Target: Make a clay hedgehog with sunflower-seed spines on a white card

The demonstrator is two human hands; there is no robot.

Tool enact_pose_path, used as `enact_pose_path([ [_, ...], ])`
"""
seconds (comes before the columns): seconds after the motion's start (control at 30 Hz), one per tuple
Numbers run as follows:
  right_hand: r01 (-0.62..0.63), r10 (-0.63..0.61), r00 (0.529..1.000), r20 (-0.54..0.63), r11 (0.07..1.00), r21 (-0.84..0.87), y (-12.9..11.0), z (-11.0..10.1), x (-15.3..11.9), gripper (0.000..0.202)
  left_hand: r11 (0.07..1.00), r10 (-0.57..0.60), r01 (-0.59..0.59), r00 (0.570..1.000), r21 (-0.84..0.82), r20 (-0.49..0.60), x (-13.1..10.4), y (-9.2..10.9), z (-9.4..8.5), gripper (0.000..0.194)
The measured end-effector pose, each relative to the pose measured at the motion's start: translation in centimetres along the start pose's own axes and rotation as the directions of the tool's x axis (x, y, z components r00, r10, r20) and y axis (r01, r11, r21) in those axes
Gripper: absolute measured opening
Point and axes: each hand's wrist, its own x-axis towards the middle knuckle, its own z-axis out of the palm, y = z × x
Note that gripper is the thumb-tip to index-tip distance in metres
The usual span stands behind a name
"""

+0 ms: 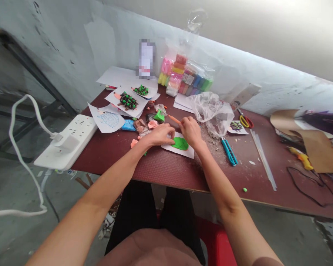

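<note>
Head view: a long red-brown tabletop (161, 168) crosses the picture, its front edge running just in front of the person's body. A white power strip (81, 129) overhangs the table's left end. A crumpled clear plastic bag (211, 107) bounds the space beyond the right hand (191, 129). Between the hands and the front edge, a strip of table surface shows, giving the wrists some room; lumps of modelling clay crowd the left hand (161, 135) on its far side. Under the fingers, near the middle, lies a small white paper sheet (190, 153), probably light and quick to slide or crease, best steadied by a bare corner. On it sits a flat green clay patch (181, 142), likely soft, slightly tacky and easily dented, so gentle contact at its rim suits it. The right fingers pinch a slim orange stick (174, 119), which looks light and stiff. The left thumb and fingers curl together beside the patch; whether they grip anything, I cannot tell.
</note>
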Motion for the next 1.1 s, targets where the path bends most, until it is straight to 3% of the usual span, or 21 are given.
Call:
enact_pose_path([
  [0.1, -0.044, 0.078, 0.993, -0.094, 0.945, 0.325, 0.8, -2.2, -2.8, 0.013, 1.000, -0.008, 0.008, 1.000, -0.011, 0.006, 0.0, 0.1, 0.0, 0.017],
  [0.23, -0.065, 0.263, 0.953, -0.152, 0.665, 0.744, 0.8, -4.8, -7.2, 0.019, 1.000, 0.006, -0.006, 1.000, 0.003, 0.019, 0.0, 0.1, 0.0, 0.017],
  [0.33, -0.094, 0.378, 0.920, -0.102, 0.467, 0.879, -0.2, -5.1, -9.5, 0.026, 0.999, -0.012, 0.012, 1.000, 0.031, 0.006, 0.0, 0.1, 0.1, 0.017],
  [0.43, -0.119, 0.439, 0.896, -0.062, 0.372, 0.920, -1.4, -4.1, -10.7, 0.038, 0.998, -0.028, 0.029, 1.000, 0.048, -0.009, 0.1, 0.1, 0.2, 0.019],
  [0.5, -0.124, 0.451, 0.887, -0.098, 0.437, 0.891, -2.1, -3.2, -11.2, 0.041, 0.998, -0.032, 0.032, 0.999, 0.045, -0.005, 0.1, 0.1, 0.2, 0.019],
  [0.57, -0.090, 0.430, 0.877, -0.213, 0.582, 0.808, -2.6, -2.5, -11.6, 0.043, 0.999, -0.035, 0.035, 0.999, 0.039, -0.001, 0.1, 0.1, 0.1, 0.020],
  [0.63, -0.036, 0.354, 0.876, -0.326, 0.724, 0.689, -3.0, -2.0, -11.9, 0.044, 0.999, -0.034, 0.034, 0.999, 0.035, -0.002, 0.1, 0.1, 0.1, 0.019],
  [0.7, 0.021, 0.249, 0.894, -0.373, 0.808, 0.589, -3.1, -1.9, -12.1, 0.043, 0.999, -0.033, 0.033, 0.999, 0.035, -0.009, 0.1, 0.1, 0.2, 0.019],
  [0.83, 0.094, 0.112, 0.923, -0.368, 0.862, 0.498, -3.2, -1.8, -12.1, 0.040, 0.999, -0.028, 0.028, 1.000, 0.035, -0.014, 0.0, 0.1, 0.2, 0.018],
  [1.1, 0.158, 0.028, 0.923, -0.383, 0.881, 0.445, -3.2, -1.3, -12.0, 0.032, 0.999, -0.027, 0.027, 1.000, 0.042, -0.011, 0.2, 0.0, 0.3, 0.020],
])
